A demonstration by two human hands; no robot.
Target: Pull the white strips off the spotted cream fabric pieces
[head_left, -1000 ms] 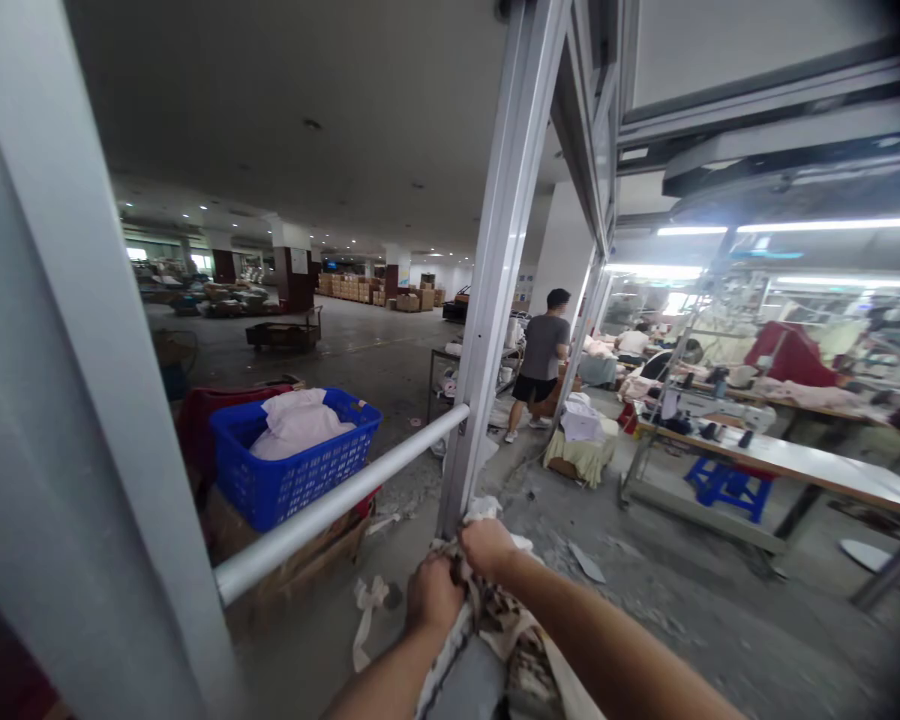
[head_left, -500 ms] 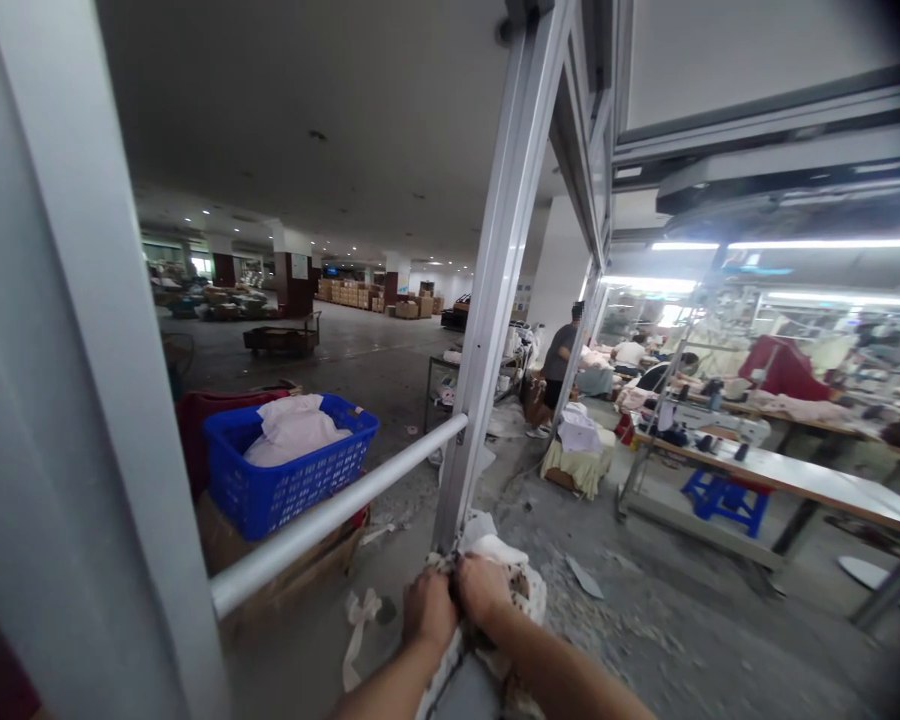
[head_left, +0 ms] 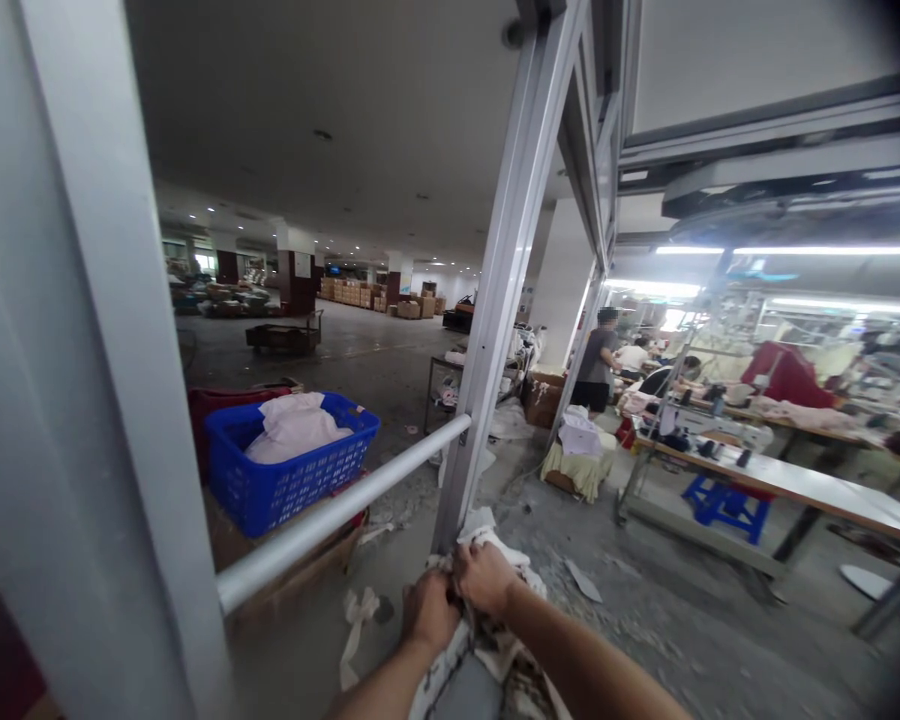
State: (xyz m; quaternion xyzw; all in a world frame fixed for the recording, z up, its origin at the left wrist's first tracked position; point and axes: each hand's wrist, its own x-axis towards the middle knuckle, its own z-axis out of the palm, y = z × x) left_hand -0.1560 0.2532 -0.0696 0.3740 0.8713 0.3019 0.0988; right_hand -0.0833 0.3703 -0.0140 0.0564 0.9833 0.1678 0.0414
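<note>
Grip: the patterned cloth [head_left: 495, 640] is clamped by both hands, the left hand [head_left: 429, 612] and the right hand [head_left: 484, 578] closed on it side by side, touching.
Cloth: bunched at the foot of the metal post [head_left: 495, 320], low in the middle of the view.
Rail [head_left: 337, 510]: fixed to the post, to the left of the hands.
Blue basket [head_left: 289, 475]: set beyond the rail, filled with pale fabric.
Work table [head_left: 787, 480]: seen well apart, to the right.
</note>
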